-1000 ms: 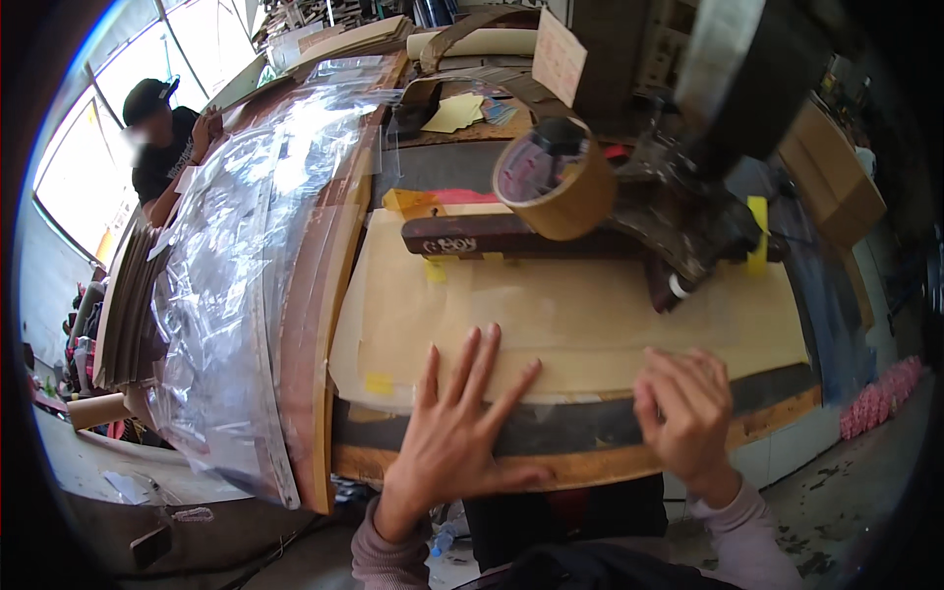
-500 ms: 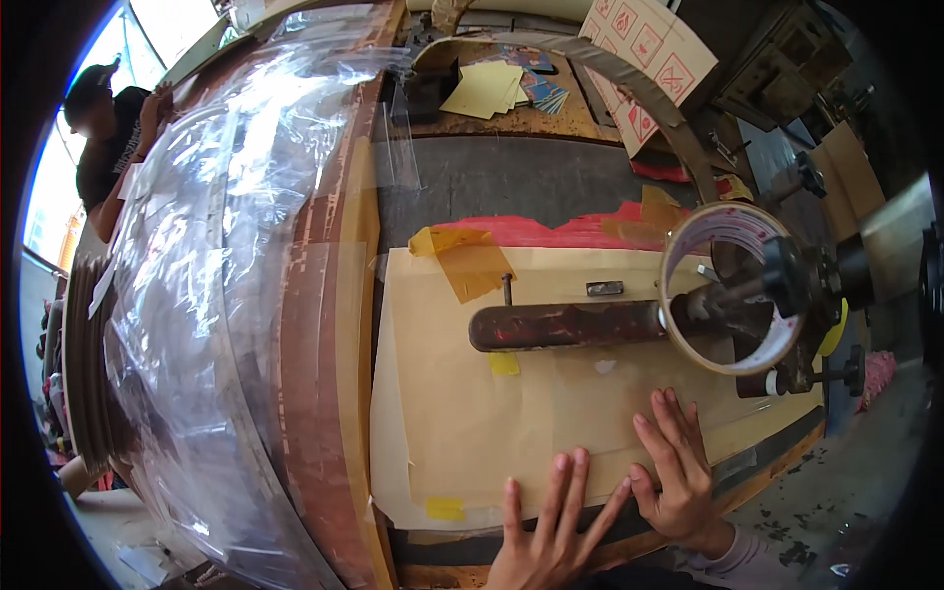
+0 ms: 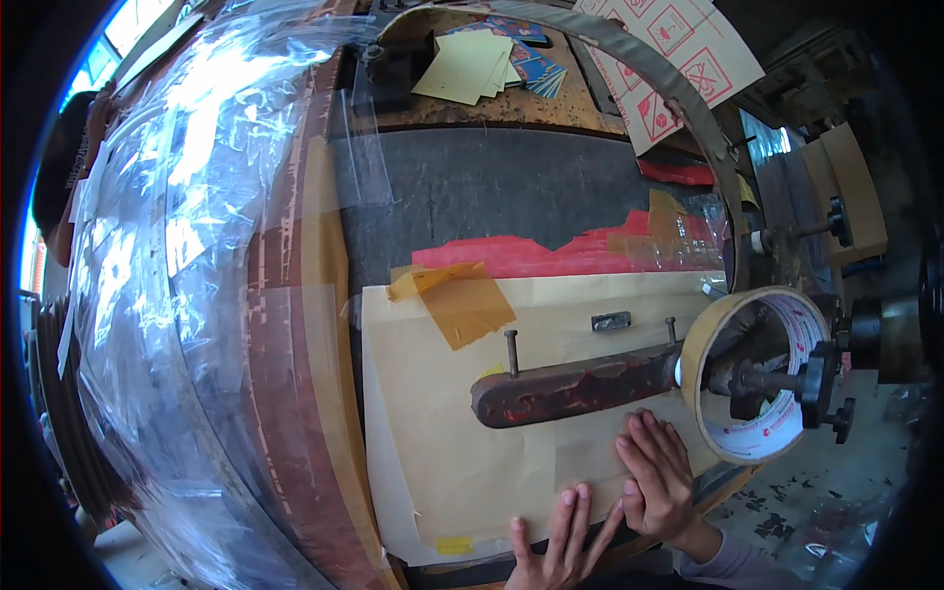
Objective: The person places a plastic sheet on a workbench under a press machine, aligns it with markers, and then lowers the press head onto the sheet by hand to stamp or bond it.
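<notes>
A large tan paper sheet (image 3: pixel 482 462) lies flat on the bench over a paler sheet whose edge shows at the left. My left hand (image 3: pixel 560 556) rests on its near edge with fingers spread. To the right, my right hand (image 3: pixel 661 482) lies on the same sheet, fingers extended and fairly close together, thumb toward the left hand. Just beyond my hands a dark, worn metal arm (image 3: pixel 570 388) with upright bolts reaches across above the paper. A roll of tape (image 3: pixel 710 364) hangs around that arm's right end. Both hands appear to hold nothing.
Crumpled clear plastic film (image 3: pixel 187 295) covers the left side. Brown tape (image 3: pixel 457 305) and red material (image 3: pixel 531 258) lie along the paper's far edge, near a small metal block (image 3: pixel 611 322). Yellow cards (image 3: pixel 467 67) lie at the back. A black knob (image 3: pixel 816 383) sticks out at right.
The view has shifted, so the metal arm and tape roll appear lower and nearer my hands. My right fingers are slightly closer together. Both hands stay on the paper.
</notes>
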Demonstrator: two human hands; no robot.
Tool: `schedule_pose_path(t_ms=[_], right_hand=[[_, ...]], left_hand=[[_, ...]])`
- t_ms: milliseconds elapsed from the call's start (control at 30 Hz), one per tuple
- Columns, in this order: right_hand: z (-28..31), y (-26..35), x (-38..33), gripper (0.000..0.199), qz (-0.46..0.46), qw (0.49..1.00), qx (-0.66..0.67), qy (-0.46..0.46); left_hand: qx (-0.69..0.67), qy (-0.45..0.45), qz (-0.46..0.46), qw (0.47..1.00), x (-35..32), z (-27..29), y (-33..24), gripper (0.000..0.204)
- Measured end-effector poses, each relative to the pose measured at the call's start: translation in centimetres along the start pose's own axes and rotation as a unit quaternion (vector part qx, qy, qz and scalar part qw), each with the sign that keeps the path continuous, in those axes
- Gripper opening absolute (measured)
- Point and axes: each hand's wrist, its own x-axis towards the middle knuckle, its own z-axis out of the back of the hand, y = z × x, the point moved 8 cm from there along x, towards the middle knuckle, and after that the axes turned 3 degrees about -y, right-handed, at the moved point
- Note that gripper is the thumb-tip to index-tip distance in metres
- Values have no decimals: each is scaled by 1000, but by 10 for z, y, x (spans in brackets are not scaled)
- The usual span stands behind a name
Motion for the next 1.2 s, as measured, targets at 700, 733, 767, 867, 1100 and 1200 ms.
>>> schedule_pose_path(t_ms=[700,733,767,867,1100,1200], right_hand=[[-5,-5,-6,37,-14,998,-35,43],[-5,-6,-7,37,-16,998,-33,46],[-6,-6,-7,37,-17,998,-33,46],[-5,-7,-9,37,-14,999,-27,36],[-6,-8,-10,45,-16,999,-19,40],[-5,-7,-8,38,-15,999,-28,37]], left_hand=[[27,-3,-19,999,-1,-1,-1,55],[26,-10,-14,1000,0,0,-1,55],[24,-16,-8,1000,0,0,-1,55],[20,-4,-12,1000,0,1,-1,55],[-6,11,-9,1000,-3,-3,-4,58],[-10,12,-6,1000,-4,-3,-3,58]])
